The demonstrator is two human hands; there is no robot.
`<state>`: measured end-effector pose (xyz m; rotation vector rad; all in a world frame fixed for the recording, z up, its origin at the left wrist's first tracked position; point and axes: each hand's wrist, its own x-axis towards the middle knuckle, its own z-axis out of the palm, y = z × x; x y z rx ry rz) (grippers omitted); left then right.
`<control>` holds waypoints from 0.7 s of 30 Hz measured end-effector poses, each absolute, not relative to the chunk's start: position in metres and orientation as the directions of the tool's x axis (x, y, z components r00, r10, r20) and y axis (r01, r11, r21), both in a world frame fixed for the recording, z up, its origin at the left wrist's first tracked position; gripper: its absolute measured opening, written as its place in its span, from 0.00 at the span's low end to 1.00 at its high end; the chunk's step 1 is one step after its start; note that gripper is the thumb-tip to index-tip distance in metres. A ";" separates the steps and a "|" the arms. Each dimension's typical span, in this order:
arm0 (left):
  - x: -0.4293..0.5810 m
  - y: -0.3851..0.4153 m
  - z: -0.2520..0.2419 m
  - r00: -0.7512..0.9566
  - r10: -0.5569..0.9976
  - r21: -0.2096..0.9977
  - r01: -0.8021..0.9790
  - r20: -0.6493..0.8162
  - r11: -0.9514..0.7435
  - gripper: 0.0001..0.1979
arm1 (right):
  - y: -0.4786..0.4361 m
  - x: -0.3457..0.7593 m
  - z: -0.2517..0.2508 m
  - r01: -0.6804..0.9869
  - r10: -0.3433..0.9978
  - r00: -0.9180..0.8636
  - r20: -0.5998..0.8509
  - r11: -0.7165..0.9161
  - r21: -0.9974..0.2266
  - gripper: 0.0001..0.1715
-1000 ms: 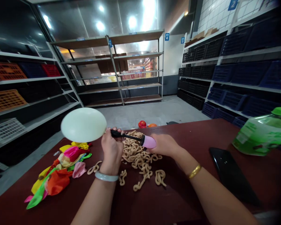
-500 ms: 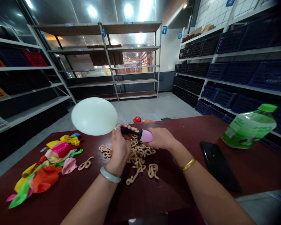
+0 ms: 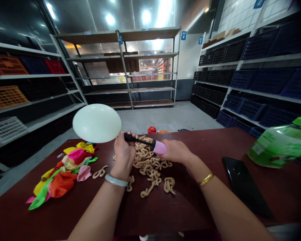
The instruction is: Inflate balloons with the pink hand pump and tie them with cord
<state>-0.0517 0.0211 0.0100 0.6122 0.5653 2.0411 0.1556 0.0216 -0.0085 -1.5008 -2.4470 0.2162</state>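
Note:
A pale, inflated balloon (image 3: pixel 97 123) stands out to the left of my left hand (image 3: pixel 124 152), whose fingers are wrapped round the black end of a hand pump and the balloon's neck. My right hand (image 3: pixel 177 152) is closed round the pump's pink body (image 3: pixel 160 147). Between the two hands a length of black rod shows. Beneath them lies a heap of beige, string-like coils (image 3: pixel 150 164) on the dark red table (image 3: pixel 188 207). Flat, colourful balloons (image 3: pixel 62 184) are piled to the left.
A black phone (image 3: pixel 244 185) lies right of my right arm, with a green-labelled bottle (image 3: pixel 278 144) beyond it. One loose coil (image 3: pixel 100 171) rests beside the flat balloons. Shelves with crates (image 3: pixel 253 80) line both sides; a round red object (image 3: pixel 152 129) shows past the table's far edge.
The view has turned left, so the room and table items appear further right. Against them, both hands, the pump and the balloon have shifted left. More black rod shows between the hands.

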 end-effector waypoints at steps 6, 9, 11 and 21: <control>-0.085 0.028 0.016 -0.522 0.828 0.579 -0.617 0.205 -0.532 0.08 | 0.027 0.175 -0.007 0.857 0.883 -0.442 0.161 0.468 -0.216 0.25; -0.076 0.029 0.012 -0.511 0.838 0.566 -0.641 0.191 -0.519 0.09 | 0.027 0.181 -0.003 0.875 0.890 -0.431 0.147 0.452 -0.172 0.22; -0.065 0.028 0.007 -0.481 0.857 0.553 -0.670 0.184 -0.495 0.09 | 0.026 0.181 -0.002 0.883 0.893 -0.424 0.153 0.445 -0.149 0.21; 0.000 0.010 -0.013 -0.314 0.933 0.574 -0.736 0.179 -0.358 0.09 | 0.019 0.160 -0.014 0.855 0.872 -0.425 0.242 0.475 -0.209 0.26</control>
